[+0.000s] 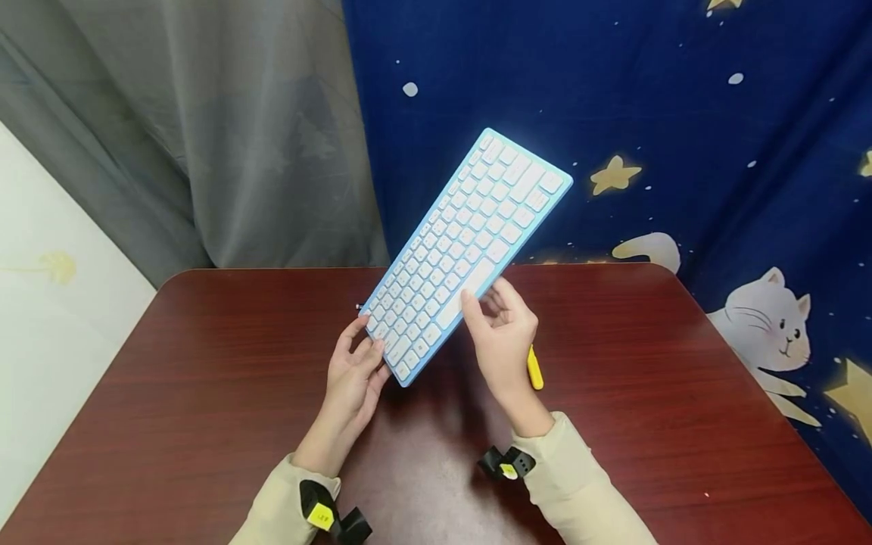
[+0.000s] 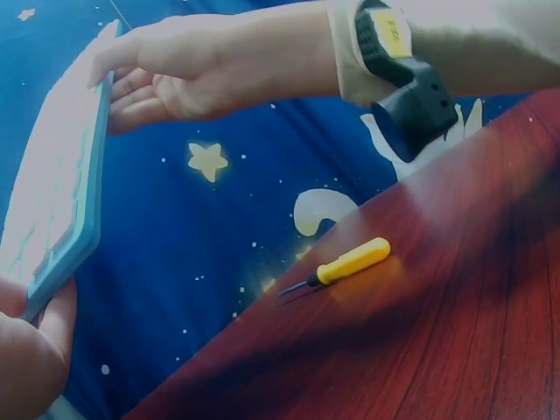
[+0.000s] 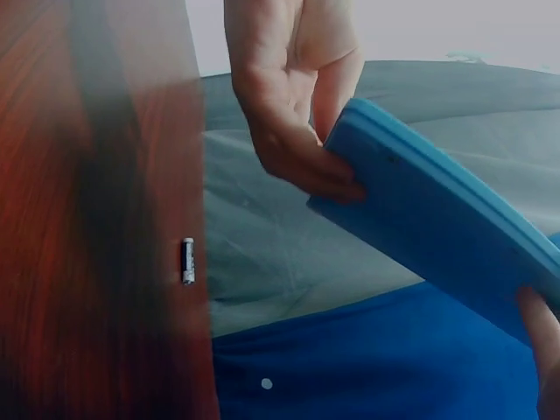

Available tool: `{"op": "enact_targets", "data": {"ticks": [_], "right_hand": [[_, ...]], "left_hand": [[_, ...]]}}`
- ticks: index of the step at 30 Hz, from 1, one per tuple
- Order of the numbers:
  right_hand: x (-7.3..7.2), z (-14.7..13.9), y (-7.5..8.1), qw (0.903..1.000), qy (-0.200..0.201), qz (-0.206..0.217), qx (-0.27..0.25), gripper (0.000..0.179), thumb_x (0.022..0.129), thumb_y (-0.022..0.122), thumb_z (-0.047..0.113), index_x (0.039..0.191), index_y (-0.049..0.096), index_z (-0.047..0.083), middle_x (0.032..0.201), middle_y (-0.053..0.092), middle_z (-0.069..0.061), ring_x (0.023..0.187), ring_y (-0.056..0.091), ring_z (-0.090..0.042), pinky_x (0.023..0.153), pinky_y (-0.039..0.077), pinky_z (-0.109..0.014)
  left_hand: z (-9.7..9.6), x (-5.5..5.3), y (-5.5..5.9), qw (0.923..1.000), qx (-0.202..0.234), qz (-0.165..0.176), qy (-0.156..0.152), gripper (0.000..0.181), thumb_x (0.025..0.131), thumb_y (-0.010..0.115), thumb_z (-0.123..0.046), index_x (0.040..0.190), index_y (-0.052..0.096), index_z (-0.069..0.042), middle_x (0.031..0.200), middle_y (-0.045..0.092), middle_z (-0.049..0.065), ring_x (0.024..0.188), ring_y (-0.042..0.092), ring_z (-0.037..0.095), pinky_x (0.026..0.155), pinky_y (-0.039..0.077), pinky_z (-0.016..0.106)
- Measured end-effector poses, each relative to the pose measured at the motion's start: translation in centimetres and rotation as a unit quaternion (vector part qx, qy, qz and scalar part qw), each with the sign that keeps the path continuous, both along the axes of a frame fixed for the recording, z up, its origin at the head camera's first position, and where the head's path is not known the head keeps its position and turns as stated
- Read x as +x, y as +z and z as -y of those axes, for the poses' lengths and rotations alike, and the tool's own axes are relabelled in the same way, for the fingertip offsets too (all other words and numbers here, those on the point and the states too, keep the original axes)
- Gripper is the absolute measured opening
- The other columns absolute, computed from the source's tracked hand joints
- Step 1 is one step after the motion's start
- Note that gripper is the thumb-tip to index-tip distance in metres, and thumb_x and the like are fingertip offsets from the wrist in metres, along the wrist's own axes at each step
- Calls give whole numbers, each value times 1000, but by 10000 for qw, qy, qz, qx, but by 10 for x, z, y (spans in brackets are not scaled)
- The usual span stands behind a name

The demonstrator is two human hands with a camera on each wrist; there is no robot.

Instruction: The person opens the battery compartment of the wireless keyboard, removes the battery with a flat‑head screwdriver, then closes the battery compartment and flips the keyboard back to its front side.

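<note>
A blue keyboard (image 1: 450, 250) with white keys is held up over the table, tilted so its far end points up and right. My left hand (image 1: 354, 378) grips its lower left end, thumb on the key side and fingers behind. Along the lower long edge, my right hand (image 1: 502, 333) pinches it with the thumb near the space bar. The right wrist view shows the keyboard's plain blue underside (image 3: 429, 219), with fingers of both hands on it. A yellow-handled screwdriver (image 2: 350, 262) lies on the table, partly hidden behind my right hand in the head view.
A small battery (image 3: 188, 261) lies on the dark red wooden table (image 1: 204, 393), near its far edge. Behind the table hang a grey curtain (image 1: 266, 136) and a blue curtain (image 1: 470, 68) with stars and a cat. A white surface (image 1: 54, 341) stands at the left.
</note>
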State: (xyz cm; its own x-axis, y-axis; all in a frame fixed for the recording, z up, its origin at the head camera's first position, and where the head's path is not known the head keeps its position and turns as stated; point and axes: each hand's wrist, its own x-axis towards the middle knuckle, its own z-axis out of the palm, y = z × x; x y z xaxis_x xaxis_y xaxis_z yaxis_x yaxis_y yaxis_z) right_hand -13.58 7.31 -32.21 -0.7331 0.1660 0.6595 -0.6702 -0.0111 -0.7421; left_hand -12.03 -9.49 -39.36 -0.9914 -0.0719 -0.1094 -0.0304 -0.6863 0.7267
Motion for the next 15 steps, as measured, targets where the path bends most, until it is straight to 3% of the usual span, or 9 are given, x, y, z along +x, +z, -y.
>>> {"op": "enact_targets", "data": {"ticks": [7, 15], "right_hand": [[6, -5, 1, 9989, -23, 246, 389, 28, 80, 60, -9, 107, 57, -14, 93, 63, -24, 79, 60, -15, 65, 51, -24], [-14, -17, -23, 9996, 200, 139, 138, 28, 83, 61, -4, 111, 59, -8, 91, 65, -22, 75, 63, -19, 63, 52, -31]], "left_hand": [[8, 3, 1, 9996, 175, 61, 199, 43, 94, 39, 8, 132, 35, -11, 107, 57, 7, 91, 60, 15, 74, 50, 27], [18, 6, -2, 9993, 216, 124, 266, 41, 93, 39, 8, 129, 36, -12, 104, 60, 7, 89, 61, 16, 73, 50, 29]]}}
